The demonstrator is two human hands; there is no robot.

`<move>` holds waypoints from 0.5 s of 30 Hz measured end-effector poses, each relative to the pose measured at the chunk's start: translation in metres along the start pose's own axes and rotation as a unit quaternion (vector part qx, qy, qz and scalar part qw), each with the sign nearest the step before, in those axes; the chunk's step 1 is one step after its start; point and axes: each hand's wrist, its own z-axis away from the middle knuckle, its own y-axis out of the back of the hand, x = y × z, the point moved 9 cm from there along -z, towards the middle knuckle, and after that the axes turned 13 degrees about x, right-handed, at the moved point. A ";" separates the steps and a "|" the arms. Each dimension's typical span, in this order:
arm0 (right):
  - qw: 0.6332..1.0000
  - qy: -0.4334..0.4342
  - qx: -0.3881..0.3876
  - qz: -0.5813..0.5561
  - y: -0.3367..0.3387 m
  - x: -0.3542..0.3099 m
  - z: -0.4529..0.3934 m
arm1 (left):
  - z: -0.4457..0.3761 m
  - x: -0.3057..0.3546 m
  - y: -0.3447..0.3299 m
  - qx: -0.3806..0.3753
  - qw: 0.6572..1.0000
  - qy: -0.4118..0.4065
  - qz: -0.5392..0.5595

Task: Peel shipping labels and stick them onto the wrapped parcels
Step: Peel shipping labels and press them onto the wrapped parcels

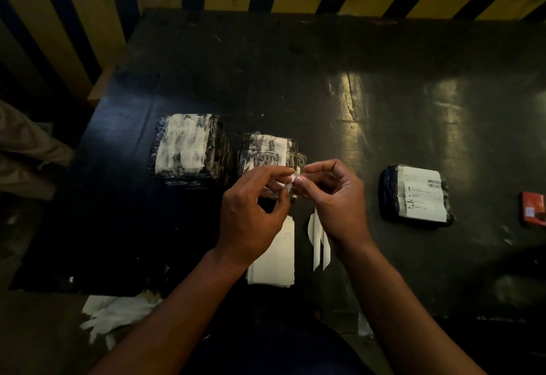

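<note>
Both hands, left and right, we raise over the bench, fingertips pinching a label corner.

1. The person is working bare-handed; the left hand and the right hand are wearing no gloves, rings or watch.
2. Both forearms are showing bare to the bottom edge of the frame, with no sleeves reaching them.
3. Dark, seemingly navy clothing is covering the lap between the arms.
</note>
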 end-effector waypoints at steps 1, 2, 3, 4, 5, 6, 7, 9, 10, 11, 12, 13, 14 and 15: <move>1.000 0.002 -0.001 -0.001 0.000 -0.001 0.000 | 0.000 0.000 0.000 0.001 1.000 -0.001 0.000; 1.000 0.004 -0.001 -0.001 0.000 -0.001 0.001 | 0.000 0.000 0.000 0.001 1.000 -0.001 -0.001; 1.000 0.006 -0.001 -0.001 0.001 -0.001 0.001 | 0.000 0.000 0.000 0.002 1.000 -0.001 0.000; 1.000 0.008 0.000 -0.001 0.001 -0.001 0.001 | 0.001 0.001 0.000 0.003 1.000 -0.002 0.000; 1.000 0.010 0.000 -0.002 0.001 -0.002 0.002 | 0.001 0.001 0.000 0.004 1.000 -0.002 0.000; 1.000 0.012 -0.002 -0.002 0.002 -0.002 0.002 | 0.001 0.002 0.000 0.006 1.000 -0.002 0.000; 1.000 0.015 -0.005 -0.001 0.002 -0.002 0.002 | 0.001 0.003 0.000 0.007 1.000 -0.002 0.001; 1.000 0.017 -0.011 0.000 0.002 -0.002 0.003 | 0.000 0.003 0.001 0.008 1.000 -0.002 0.002; 1.000 0.016 -0.011 -0.001 0.002 -0.001 0.003 | 0.000 0.004 0.001 0.008 1.000 -0.003 0.004; 1.000 0.015 -0.010 -0.002 0.003 -0.002 0.003 | 0.000 0.004 0.001 0.006 1.000 -0.003 0.005; 1.000 0.016 -0.009 -0.004 0.003 -0.002 0.002 | 0.000 0.004 0.001 0.005 1.000 -0.003 0.006; 1.000 0.015 -0.008 -0.006 0.003 -0.002 0.002 | 0.000 0.004 0.001 0.005 1.000 -0.003 0.006; 1.000 0.014 -0.007 -0.009 0.002 -0.002 0.002 | 0.000 0.004 0.001 0.004 1.000 -0.003 0.006; 1.000 0.012 -0.006 -0.011 0.002 -0.002 0.002 | 0.000 0.004 0.000 0.003 1.000 -0.004 0.006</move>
